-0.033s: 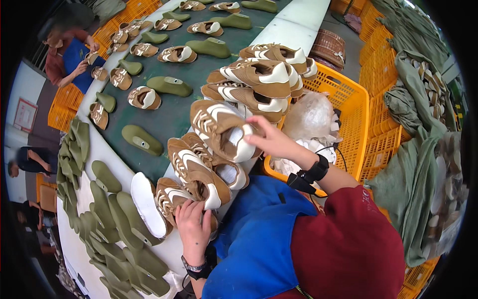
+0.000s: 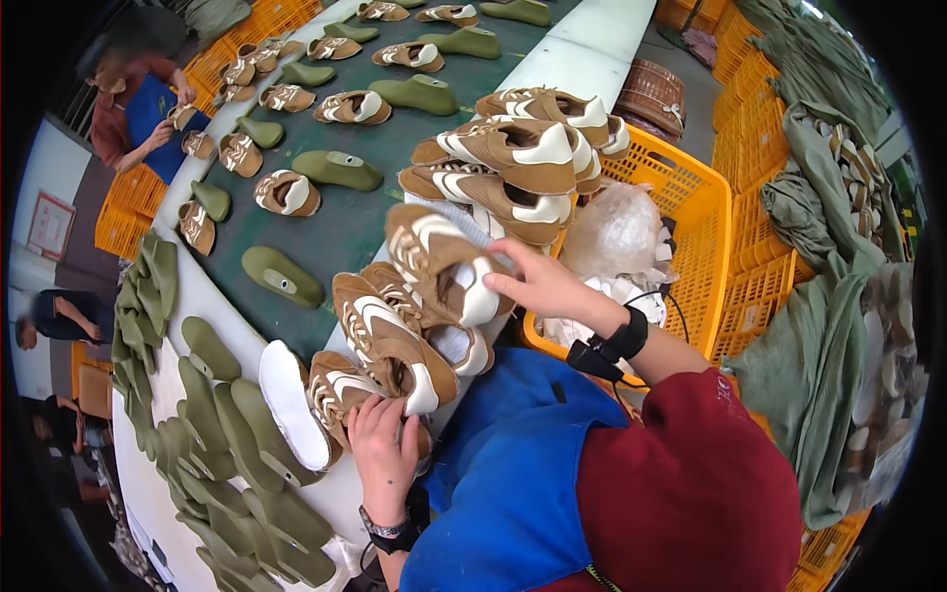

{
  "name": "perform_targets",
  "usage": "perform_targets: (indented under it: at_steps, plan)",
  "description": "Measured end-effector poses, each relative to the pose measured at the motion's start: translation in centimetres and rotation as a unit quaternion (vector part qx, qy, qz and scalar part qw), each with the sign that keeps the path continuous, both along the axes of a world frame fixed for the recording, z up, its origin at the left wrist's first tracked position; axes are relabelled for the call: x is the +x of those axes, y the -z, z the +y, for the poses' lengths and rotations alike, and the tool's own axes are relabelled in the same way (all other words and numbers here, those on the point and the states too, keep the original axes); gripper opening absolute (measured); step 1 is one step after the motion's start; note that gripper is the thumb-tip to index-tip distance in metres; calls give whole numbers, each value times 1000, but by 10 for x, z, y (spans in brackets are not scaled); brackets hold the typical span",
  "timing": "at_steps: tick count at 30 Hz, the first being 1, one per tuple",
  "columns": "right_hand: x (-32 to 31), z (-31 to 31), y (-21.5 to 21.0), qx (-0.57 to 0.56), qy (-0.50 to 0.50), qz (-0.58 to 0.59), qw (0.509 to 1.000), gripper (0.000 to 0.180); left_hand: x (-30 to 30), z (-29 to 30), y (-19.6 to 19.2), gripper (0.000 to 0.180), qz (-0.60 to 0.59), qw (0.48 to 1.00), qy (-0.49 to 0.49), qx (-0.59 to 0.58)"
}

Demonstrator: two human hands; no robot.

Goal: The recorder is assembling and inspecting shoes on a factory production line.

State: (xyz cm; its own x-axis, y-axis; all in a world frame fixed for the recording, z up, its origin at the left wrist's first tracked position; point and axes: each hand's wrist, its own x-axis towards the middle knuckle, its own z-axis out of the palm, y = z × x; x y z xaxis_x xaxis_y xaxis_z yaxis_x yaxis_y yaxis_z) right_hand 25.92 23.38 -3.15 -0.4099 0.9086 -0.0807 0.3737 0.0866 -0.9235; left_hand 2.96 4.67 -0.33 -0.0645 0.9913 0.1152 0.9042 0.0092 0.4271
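Observation:
My right hand (image 2: 538,281) grips a brown sneaker (image 2: 434,247) with white stripes by its white heel, fingers at the collar. The sneaker is tilted and slightly blurred, above other sneakers (image 2: 385,331) piled at the table's near edge. My left hand (image 2: 383,444) is closed over the heel of a lower brown sneaker (image 2: 340,390); the fingers lie at its opening and the heel is partly hidden. Left of that sneaker, touching or nearly touching it, stands a white insole (image 2: 294,405). Beyond my right hand is a stack of similar sneakers (image 2: 513,153).
Green shoe lasts (image 2: 237,434) are heaped at left. More lasts and sneakers lie on the green belt (image 2: 296,222). A yellow crate (image 2: 705,207) holding clear plastic bags (image 2: 617,232) stands at my right, with a cable across it. A co-worker (image 2: 138,109) handles a shoe at far left.
The sneaker in my right hand has shifted slightly right and down, and its toe has tilted. My left hand stays in place on its sneaker.

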Motion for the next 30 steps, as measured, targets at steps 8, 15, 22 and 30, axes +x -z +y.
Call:
perform_targets:
  at_steps: [8, 15, 22, 30]
  plan:
    - [-5, -16, -37, 287, -1, -249, 925, 25, -3, -5, -2, 29, -117, 990, -44, 70]
    - [-65, -41, -35, 386, -220, 27, 895, 32, -28, -31, -3, 29, -143, 962, -171, 157]
    - [-122, -62, 4, 397, -308, 70, 861, 51, -57, -61, 12, 27, -74, 959, -251, 112]
    - [-120, -70, 31, 433, -315, 13, 844, 42, -49, -59, 39, 42, -110, 970, -209, 67]
